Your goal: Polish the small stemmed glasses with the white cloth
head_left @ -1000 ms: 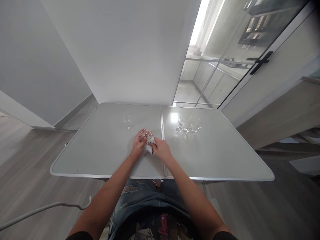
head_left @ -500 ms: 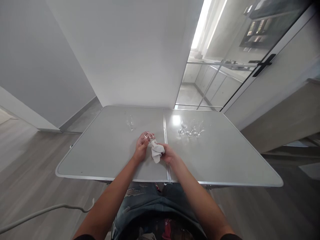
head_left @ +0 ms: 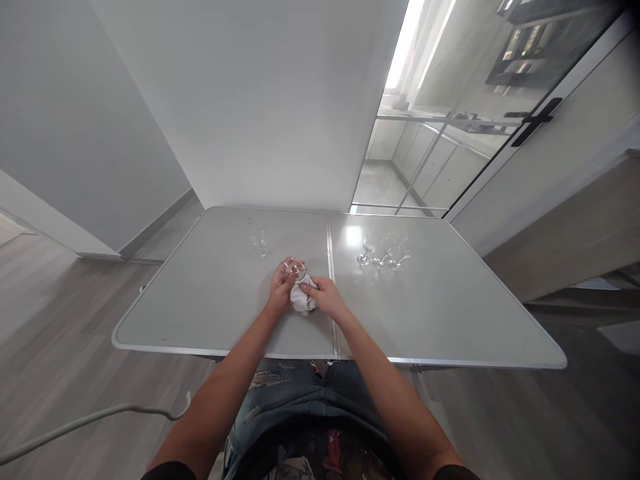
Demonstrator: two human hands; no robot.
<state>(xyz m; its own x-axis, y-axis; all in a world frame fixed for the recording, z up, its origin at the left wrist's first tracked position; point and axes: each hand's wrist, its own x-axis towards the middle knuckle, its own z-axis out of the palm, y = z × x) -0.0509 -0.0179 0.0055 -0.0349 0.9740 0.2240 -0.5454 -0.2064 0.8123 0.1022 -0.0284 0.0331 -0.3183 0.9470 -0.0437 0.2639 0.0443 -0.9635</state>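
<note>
Likely fragile, with room to the right

The left hand [head_left: 281,288] is curling its fingers around a clear glass [head_left: 295,269] above the counter [head_left: 425,300]; the right hand's [head_left: 326,295] fingers are pinching a white cloth [head_left: 303,300] against it. Probably light, stiff and slippery, the glass is calling for a broad, gentle hold. Three stemmed glasses [head_left: 382,261] are standing rightward; open room is stretching between them and the near edge [head_left: 450,363].

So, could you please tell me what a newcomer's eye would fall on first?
Probably the crumpled white cloth in the right hand, beside the clear round glass in the left hand, over the grey rectangular table. Then, clear stemmed glasses stand grouped on its right half.
</note>
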